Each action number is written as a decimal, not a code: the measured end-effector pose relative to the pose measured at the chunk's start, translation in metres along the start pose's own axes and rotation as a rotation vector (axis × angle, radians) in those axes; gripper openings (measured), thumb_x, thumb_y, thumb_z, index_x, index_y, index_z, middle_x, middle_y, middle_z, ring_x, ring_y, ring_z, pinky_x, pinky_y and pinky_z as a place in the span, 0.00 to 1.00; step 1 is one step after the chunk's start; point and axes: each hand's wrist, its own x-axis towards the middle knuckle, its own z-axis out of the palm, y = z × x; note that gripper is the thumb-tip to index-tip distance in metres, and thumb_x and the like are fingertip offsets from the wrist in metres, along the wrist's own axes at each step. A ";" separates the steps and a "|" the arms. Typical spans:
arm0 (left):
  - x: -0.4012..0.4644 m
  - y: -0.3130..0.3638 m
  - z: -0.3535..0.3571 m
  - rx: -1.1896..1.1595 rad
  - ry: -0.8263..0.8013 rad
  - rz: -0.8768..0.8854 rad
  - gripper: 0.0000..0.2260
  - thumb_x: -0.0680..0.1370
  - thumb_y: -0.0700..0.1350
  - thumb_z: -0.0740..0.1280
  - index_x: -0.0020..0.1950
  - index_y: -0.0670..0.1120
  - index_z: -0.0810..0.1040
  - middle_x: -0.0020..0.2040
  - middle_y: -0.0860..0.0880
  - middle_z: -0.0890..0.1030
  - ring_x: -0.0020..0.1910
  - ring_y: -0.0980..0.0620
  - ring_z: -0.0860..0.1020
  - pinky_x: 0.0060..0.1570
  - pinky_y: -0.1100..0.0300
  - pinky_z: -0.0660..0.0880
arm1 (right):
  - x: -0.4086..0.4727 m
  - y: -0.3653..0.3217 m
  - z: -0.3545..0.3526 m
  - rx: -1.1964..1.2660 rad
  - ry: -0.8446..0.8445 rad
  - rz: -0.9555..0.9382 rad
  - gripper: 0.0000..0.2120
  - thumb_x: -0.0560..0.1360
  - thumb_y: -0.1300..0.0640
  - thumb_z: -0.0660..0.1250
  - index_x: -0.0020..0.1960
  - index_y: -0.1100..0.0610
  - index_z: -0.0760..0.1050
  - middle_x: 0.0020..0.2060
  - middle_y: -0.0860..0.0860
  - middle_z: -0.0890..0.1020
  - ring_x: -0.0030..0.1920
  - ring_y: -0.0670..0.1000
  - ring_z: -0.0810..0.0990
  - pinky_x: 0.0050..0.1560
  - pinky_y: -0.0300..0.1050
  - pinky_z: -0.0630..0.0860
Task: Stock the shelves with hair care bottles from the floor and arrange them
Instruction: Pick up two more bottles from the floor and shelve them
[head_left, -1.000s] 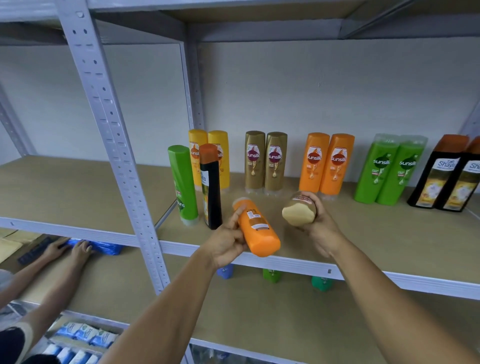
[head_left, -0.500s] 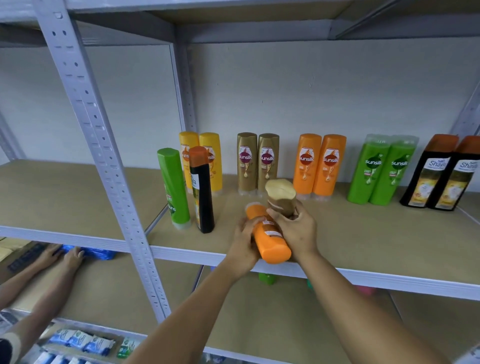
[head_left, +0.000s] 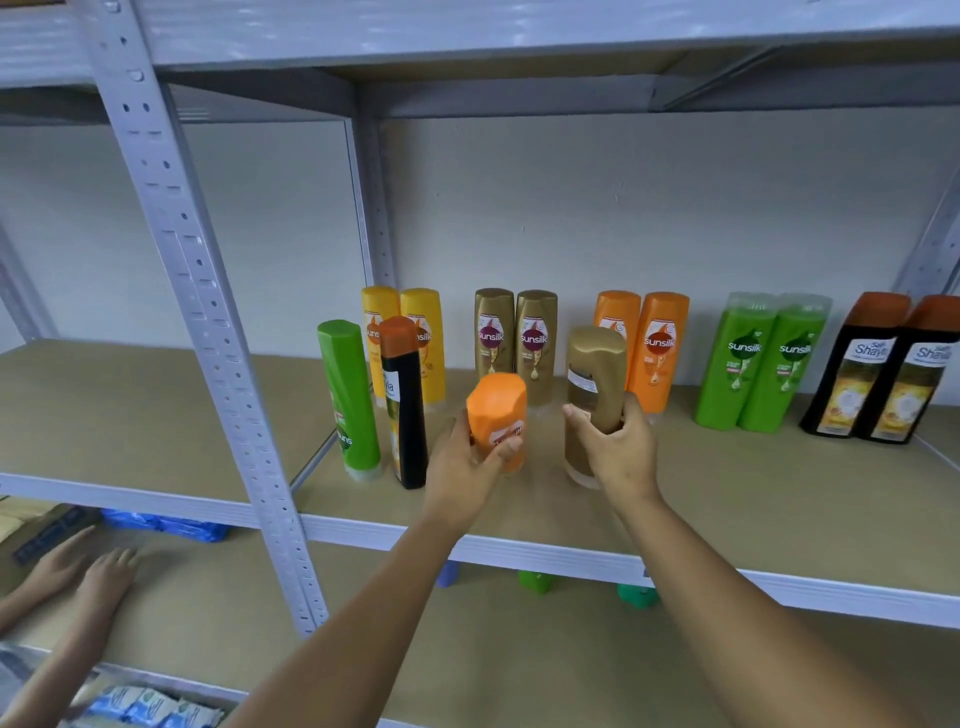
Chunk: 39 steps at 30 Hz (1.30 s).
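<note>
On the shelf (head_left: 753, 499), a green bottle (head_left: 347, 400) and a black bottle (head_left: 402, 405) stood at nine o'clock of the left hand (head_left: 467, 467), whose fingers were curled round an upright orange bottle (head_left: 496, 415). At its three o'clock, the right hand (head_left: 618, 452) gripped a gold bottle (head_left: 592, 384), standing before the back row at twelve o'clock.

Shop stockroom: grey slotted metal shelving (head_left: 171, 218) against bare wall, paired shampoo bottles (head_left: 524, 345) lined along the shelf's back edge.
</note>
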 end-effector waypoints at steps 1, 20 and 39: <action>0.002 0.005 -0.002 -0.016 0.002 0.001 0.18 0.73 0.55 0.70 0.60 0.54 0.70 0.51 0.56 0.77 0.48 0.59 0.75 0.45 0.68 0.69 | 0.000 0.000 0.000 0.003 -0.002 0.001 0.15 0.69 0.50 0.76 0.51 0.50 0.75 0.38 0.41 0.81 0.39 0.36 0.79 0.38 0.28 0.71; 0.029 0.008 -0.001 -0.173 0.070 -0.134 0.31 0.77 0.42 0.68 0.74 0.49 0.54 0.58 0.54 0.69 0.54 0.55 0.70 0.54 0.60 0.66 | -0.010 -0.003 0.058 0.124 -0.039 0.051 0.20 0.71 0.55 0.73 0.59 0.50 0.69 0.45 0.42 0.79 0.44 0.38 0.78 0.40 0.27 0.71; 0.018 -0.032 -0.003 -0.047 -0.122 -0.131 0.30 0.79 0.47 0.65 0.76 0.49 0.53 0.71 0.48 0.66 0.69 0.49 0.66 0.60 0.59 0.66 | -0.017 0.030 0.072 -0.015 -0.158 0.104 0.25 0.72 0.53 0.72 0.65 0.50 0.66 0.50 0.44 0.77 0.47 0.40 0.76 0.43 0.31 0.72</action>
